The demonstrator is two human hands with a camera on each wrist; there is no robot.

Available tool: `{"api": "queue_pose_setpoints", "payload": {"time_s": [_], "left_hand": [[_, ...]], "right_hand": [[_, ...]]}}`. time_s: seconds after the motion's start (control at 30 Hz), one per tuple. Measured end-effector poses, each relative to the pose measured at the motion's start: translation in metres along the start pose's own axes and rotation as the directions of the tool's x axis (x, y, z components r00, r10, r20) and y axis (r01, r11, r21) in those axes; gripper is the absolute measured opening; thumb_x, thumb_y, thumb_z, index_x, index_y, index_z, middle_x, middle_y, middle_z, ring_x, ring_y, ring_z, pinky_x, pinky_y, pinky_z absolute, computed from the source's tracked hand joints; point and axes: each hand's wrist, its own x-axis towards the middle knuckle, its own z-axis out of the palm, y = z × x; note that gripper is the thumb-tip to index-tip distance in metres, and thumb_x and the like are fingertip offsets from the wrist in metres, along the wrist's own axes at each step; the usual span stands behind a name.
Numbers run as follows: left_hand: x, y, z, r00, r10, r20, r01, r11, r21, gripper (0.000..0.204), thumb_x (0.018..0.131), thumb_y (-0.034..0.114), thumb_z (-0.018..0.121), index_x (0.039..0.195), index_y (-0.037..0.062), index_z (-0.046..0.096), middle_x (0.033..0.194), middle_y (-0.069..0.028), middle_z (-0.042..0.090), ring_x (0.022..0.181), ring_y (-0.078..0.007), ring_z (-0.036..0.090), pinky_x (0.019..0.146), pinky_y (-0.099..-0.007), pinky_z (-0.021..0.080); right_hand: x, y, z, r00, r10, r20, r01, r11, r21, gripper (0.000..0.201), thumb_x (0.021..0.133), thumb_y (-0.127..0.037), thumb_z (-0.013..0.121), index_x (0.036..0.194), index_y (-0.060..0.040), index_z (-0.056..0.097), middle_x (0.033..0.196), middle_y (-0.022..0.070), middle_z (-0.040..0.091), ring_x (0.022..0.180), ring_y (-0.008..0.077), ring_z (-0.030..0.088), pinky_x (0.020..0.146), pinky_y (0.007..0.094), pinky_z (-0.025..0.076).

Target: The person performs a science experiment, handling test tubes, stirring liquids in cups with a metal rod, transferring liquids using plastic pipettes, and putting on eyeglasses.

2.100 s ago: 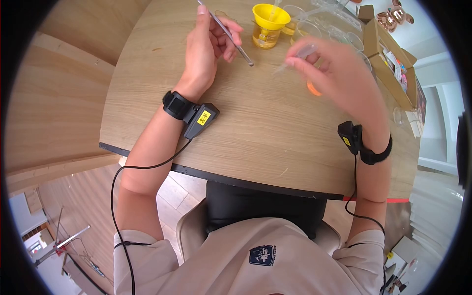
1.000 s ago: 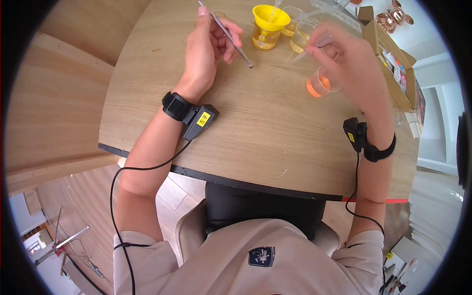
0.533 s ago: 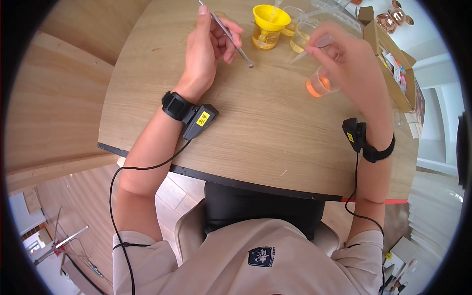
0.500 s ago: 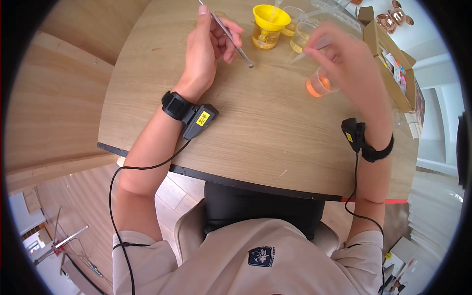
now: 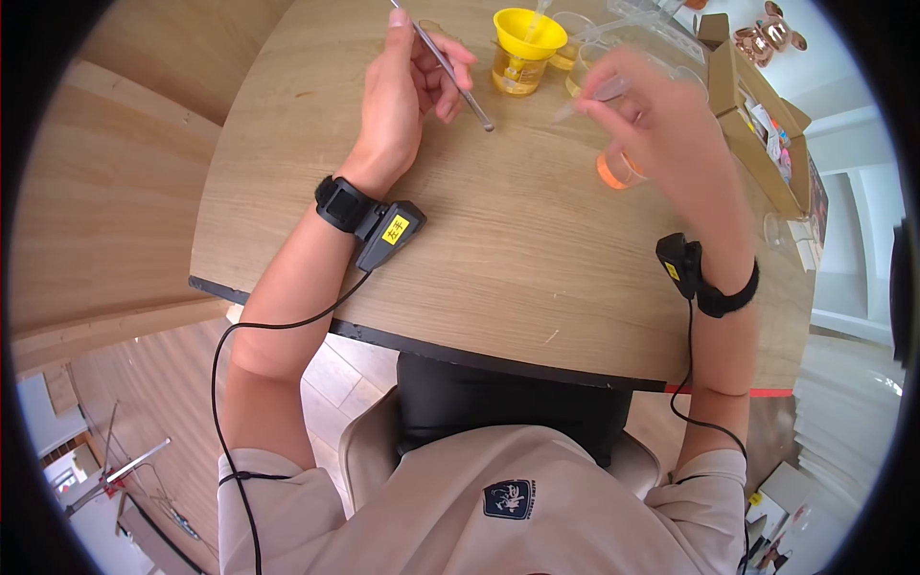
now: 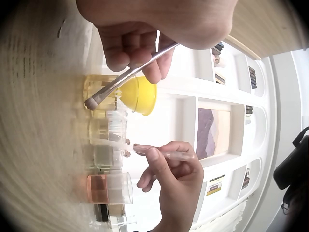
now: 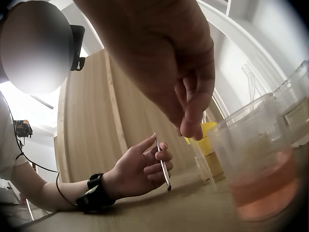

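My left hand [image 5: 391,110] holds a slim metal-handled brush [image 5: 448,72] between thumb and fingers, its short bristle end [image 6: 92,103] slanting down toward the wooden table. On the other side, my right hand [image 5: 661,129] pinches a clear plastic dropper [image 6: 176,155] above the table, its narrow tip pointing left and down. Below that hand stands a clear cup [image 7: 256,174] with orange liquid, partly hidden by the hand in the head view. Beyond the left fingers, a yellow funnel [image 5: 529,34] sits in a beaker [image 5: 516,75] of yellow liquid.
More clear cups, some with pale yellow liquid, stand behind the right hand. A cardboard box [image 5: 767,144] of small items borders the table's right side, near a shiny rose-gold figure [image 5: 770,34]. The dark table edge [image 5: 460,359] runs in front of the person.
The right hand with the dropper shifted right and away from the body after the oldest frame, uncovering the orange cup, then came back a little left. The left hand and brush stay put.
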Motion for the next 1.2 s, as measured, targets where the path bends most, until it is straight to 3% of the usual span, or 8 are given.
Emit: {"api": "queue_pose_setpoints", "payload": {"time_s": [0.2, 0.4, 0.5, 0.6, 0.67, 0.8, 0.87, 1.2], "left_hand": [[0.000, 0.001, 0.000, 1.000, 0.000, 0.000, 0.000, 1.000, -0.004, 0.069, 0.108, 0.055, 0.021, 0.094, 0.0022, 0.063, 0.073, -0.0069, 0.060, 0.053, -0.0125, 0.042, 0.052, -0.0284, 0.037], [0.000, 0.001, 0.000, 1.000, -0.004, 0.001, 0.004, 1.000, -0.013, 0.069, 0.109, 0.055, 0.021, 0.094, 0.0019, 0.063, 0.074, -0.0069, 0.060, 0.054, -0.0125, 0.041, 0.052, -0.0286, 0.037], [0.000, 0.001, 0.001, 1.000, -0.004, 0.002, 0.004, 1.000, -0.013, 0.069, 0.109, 0.055, 0.021, 0.095, 0.0019, 0.063, 0.074, -0.0068, 0.060, 0.054, -0.0126, 0.041, 0.053, -0.0287, 0.036], [0.000, 0.000, 0.001, 1.000, -0.005, -0.001, 0.005, 1.000, -0.018, 0.069, 0.109, 0.055, 0.021, 0.095, 0.0021, 0.063, 0.074, -0.0067, 0.060, 0.053, -0.0126, 0.041, 0.053, -0.0286, 0.036], [0.001, 0.000, 0.001, 1.000, 0.003, 0.005, -0.003, 1.000, -0.021, 0.069, 0.109, 0.055, 0.021, 0.095, 0.0023, 0.063, 0.074, -0.0066, 0.060, 0.053, -0.0126, 0.041, 0.052, -0.0286, 0.036], [0.001, 0.001, 0.001, 1.000, -0.024, 0.005, 0.024, 1.000, -0.020, 0.069, 0.109, 0.055, 0.021, 0.094, 0.0024, 0.063, 0.073, -0.0064, 0.060, 0.053, -0.0126, 0.042, 0.053, -0.0287, 0.037], [-0.001, 0.002, 0.002, 1.000, -0.020, -0.003, 0.020, 1.000, -0.018, 0.069, 0.109, 0.055, 0.022, 0.094, 0.0025, 0.063, 0.073, -0.0063, 0.059, 0.053, -0.0127, 0.042, 0.053, -0.0287, 0.037], [0.001, 0.000, 0.001, 1.000, -0.016, 0.010, 0.016, 1.000, 0.000, 0.069, 0.109, 0.055, 0.021, 0.093, 0.0025, 0.063, 0.072, -0.0063, 0.060, 0.053, -0.0122, 0.042, 0.053, -0.0283, 0.037]], "right_hand": [[0.001, 0.007, -0.001, 0.996, -0.071, -0.054, 0.070, 0.997, -0.029, 0.015, 0.092, -0.012, 0.068, 0.101, -0.0056, 0.058, 0.079, 0.0086, 0.068, 0.054, 0.0202, 0.060, 0.053, 0.0313, 0.042], [-0.001, -0.003, -0.005, 0.997, 0.067, 0.024, -0.068, 0.997, 0.028, 0.014, 0.092, -0.011, 0.068, 0.101, -0.0041, 0.059, 0.080, 0.0087, 0.069, 0.053, 0.0186, 0.060, 0.054, 0.0308, 0.043], [-0.001, 0.003, -0.005, 0.996, -0.092, 0.023, 0.091, 0.996, 0.017, 0.013, 0.093, -0.012, 0.067, 0.100, -0.0036, 0.060, 0.079, 0.0080, 0.068, 0.053, 0.0178, 0.059, 0.054, 0.0301, 0.043], [-0.001, -0.009, -0.009, 0.989, 0.128, 0.068, -0.126, 0.991, -0.037, 0.013, 0.092, -0.012, 0.068, 0.099, -0.0035, 0.060, 0.078, 0.0076, 0.067, 0.059, 0.0183, 0.060, 0.057, 0.0304, 0.046], [0.001, 0.008, 0.003, 0.992, -0.119, -0.032, 0.117, 0.992, -0.057, 0.013, 0.092, -0.013, 0.068, 0.099, -0.0040, 0.060, 0.078, 0.0069, 0.065, 0.062, 0.0199, 0.061, 0.060, 0.0306, 0.047], [-0.001, -0.001, -0.008, 0.998, 0.067, 0.021, -0.066, 0.997, -0.051, 0.014, 0.092, -0.013, 0.069, 0.099, -0.0046, 0.061, 0.079, 0.0072, 0.065, 0.063, 0.0224, 0.061, 0.060, 0.0310, 0.047], [0.000, 0.007, -0.009, 0.997, -0.063, -0.033, 0.058, 0.989, -0.135, 0.013, 0.092, -0.014, 0.068, 0.098, -0.0052, 0.061, 0.080, 0.0081, 0.066, 0.063, 0.0244, 0.061, 0.059, 0.0321, 0.047], [-0.002, 0.013, -0.013, 0.987, -0.145, -0.062, 0.122, 0.953, -0.277, 0.013, 0.092, -0.014, 0.067, 0.099, -0.0058, 0.059, 0.079, 0.0119, 0.068, 0.070, 0.0290, 0.064, 0.063, 0.0356, 0.049]]}}
